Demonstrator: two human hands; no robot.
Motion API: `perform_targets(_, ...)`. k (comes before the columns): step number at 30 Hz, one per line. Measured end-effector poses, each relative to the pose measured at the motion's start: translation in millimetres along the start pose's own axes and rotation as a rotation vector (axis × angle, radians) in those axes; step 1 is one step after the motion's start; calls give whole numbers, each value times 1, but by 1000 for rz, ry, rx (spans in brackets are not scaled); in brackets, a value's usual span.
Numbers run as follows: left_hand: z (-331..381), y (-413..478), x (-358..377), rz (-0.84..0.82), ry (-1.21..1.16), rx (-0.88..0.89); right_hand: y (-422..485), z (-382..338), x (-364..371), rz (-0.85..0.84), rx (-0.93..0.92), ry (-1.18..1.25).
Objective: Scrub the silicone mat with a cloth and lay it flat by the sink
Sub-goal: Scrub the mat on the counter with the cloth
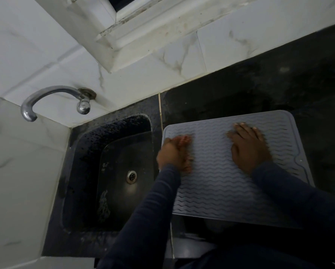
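The mat (228, 177) lies flat on the counter (279, 84) just right of the sink (112, 152), right hand (248, 148) pressing it with straight fingers, while the left hand (174, 152) at its left edge is too blurred to tell its fingers' state.

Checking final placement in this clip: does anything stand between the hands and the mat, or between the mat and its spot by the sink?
Nothing visible does. The mat already lies on the dark counter right of the sink; the right hand rests flat on it, the blurred left hand is at its left edge.
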State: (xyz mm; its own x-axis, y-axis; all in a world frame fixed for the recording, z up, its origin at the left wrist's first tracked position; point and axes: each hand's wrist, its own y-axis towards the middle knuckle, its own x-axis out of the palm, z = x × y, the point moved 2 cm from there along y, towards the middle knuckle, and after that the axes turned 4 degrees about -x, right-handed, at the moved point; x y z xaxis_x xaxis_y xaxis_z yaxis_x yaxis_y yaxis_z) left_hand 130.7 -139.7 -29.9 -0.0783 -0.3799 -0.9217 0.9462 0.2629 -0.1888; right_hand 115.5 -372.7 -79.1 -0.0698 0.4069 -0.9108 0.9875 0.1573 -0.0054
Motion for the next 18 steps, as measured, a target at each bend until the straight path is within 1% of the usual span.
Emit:
perform_targets(2, -33, 10, -19, 40, -6, -130, 0, 1, 1, 8, -11, 15)
perform_targets(3, -41, 12, -23, 46, 2, -153, 0, 1, 1, 6, -17, 17)
perform_targets(5, -32, 11, -22, 67, 15, -109, 1, 1, 1, 6, -19, 19)
perform_targets(7, -2, 2, -9, 73, -72, -30, 1, -1, 0, 5, -12, 3)
perform_targets(8, 18, -4, 4, 56, -81, 58, 0, -1, 0, -7, -1, -12)
perform_targets(10, 61, -21, 31, -22, -29, 243, 1, -2, 1, -26, 4, -45)
perform_targets(11, 79, -29, 41, -57, 8, 302, 1, -2, 1, -29, 6, -51)
perform_targets(13, 91, -32, 47, -104, 77, 349, 2, -1, 0, -18, 8, -37)
perform_targets(15, 69, -20, 36, -108, 103, 307, 2, 1, 3, -20, 0, -30)
perform_targets(18, 2, 8, 3, -22, 113, 83, 1, 2, 4, -22, -6, -17)
